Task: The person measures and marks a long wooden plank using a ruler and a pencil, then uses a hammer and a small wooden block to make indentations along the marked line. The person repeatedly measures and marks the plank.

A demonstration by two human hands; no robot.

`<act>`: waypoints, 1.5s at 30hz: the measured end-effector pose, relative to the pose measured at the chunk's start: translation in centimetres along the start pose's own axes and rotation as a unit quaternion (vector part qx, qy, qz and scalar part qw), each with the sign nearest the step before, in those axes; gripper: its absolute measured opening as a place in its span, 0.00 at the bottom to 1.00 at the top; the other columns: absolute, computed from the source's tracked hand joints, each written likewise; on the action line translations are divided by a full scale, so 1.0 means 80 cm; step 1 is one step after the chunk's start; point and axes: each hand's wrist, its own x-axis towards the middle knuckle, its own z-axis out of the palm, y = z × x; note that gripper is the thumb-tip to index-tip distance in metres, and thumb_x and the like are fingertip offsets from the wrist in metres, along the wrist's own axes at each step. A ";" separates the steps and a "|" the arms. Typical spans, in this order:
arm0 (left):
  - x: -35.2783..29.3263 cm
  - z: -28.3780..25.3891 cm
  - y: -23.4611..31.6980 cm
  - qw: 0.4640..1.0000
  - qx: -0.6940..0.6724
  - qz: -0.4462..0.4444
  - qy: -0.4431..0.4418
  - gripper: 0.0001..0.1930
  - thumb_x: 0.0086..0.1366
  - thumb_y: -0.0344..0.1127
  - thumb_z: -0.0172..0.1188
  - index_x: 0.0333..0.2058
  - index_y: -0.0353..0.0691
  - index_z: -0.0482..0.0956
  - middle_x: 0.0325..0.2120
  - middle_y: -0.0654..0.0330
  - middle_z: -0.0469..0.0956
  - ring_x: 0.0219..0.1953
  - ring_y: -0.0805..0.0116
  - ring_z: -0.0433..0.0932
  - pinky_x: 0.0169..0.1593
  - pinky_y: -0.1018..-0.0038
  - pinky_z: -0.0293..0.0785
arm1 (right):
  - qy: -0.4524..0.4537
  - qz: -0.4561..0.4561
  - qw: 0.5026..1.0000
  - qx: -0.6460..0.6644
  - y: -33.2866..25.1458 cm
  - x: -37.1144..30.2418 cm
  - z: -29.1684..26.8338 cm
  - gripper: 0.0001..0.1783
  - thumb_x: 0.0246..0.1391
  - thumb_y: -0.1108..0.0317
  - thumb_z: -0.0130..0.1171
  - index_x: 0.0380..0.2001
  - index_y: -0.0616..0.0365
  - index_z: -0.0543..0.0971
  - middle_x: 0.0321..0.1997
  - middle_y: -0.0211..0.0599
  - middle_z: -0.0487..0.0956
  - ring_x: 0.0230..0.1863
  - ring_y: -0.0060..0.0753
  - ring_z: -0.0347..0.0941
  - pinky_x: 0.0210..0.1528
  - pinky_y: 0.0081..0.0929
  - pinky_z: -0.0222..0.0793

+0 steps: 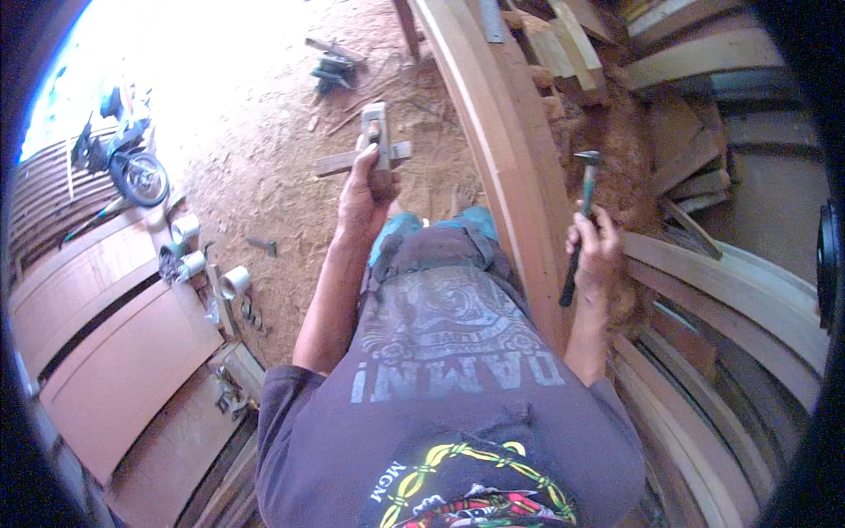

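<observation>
My left hand (362, 195) is wrapped round a wooden hand plane (375, 121), raised in front of my body. A crosspiece handle sticks out on both sides of the plane's body. In my right hand (597, 248) is a hammer (589, 180), gripped by its dark handle with the metal head pointing away from me. The hammer is over the right side of a long wooden beam (506, 150), apart from the plane. My fingers partly hide the plane's near end and the middle of the hammer's handle.
Stacked boards (731, 290) crowd the right side. Wood blocks (563, 53) lie at the far right, near a metal rule (491, 19). A dark power tool (333, 72) sits on the ground ahead. Panels (123, 387), white rolls (235, 282) and a motorcycle (136, 172) are at left.
</observation>
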 end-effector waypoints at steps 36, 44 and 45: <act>-0.040 0.048 0.011 0.976 -0.190 -0.010 -0.105 0.27 0.75 0.54 0.54 0.58 0.34 0.73 0.43 0.51 0.81 0.35 0.68 0.77 0.34 0.76 0.77 | -0.232 -0.288 0.921 -0.120 -0.023 0.007 0.191 0.18 0.78 0.52 0.47 0.40 0.55 0.75 0.22 0.18 0.66 0.16 0.11 0.58 0.17 0.19 0.54; -0.040 0.037 0.008 0.974 -0.199 -0.007 -0.106 0.26 0.75 0.53 0.54 0.57 0.35 0.74 0.42 0.52 0.81 0.33 0.68 0.77 0.33 0.76 0.76 | -0.322 -0.055 0.936 -0.129 -0.037 0.008 0.174 0.20 0.78 0.51 0.46 0.39 0.55 0.75 0.21 0.18 0.64 0.17 0.12 0.58 0.17 0.20 0.54; -0.039 0.036 0.008 0.975 -0.193 -0.003 -0.112 0.26 0.75 0.54 0.54 0.57 0.35 0.74 0.43 0.52 0.81 0.33 0.68 0.77 0.33 0.76 0.76 | -0.332 -0.041 0.936 -0.105 -0.040 0.008 0.173 0.20 0.78 0.51 0.46 0.39 0.55 0.75 0.21 0.18 0.65 0.17 0.13 0.58 0.17 0.20 0.55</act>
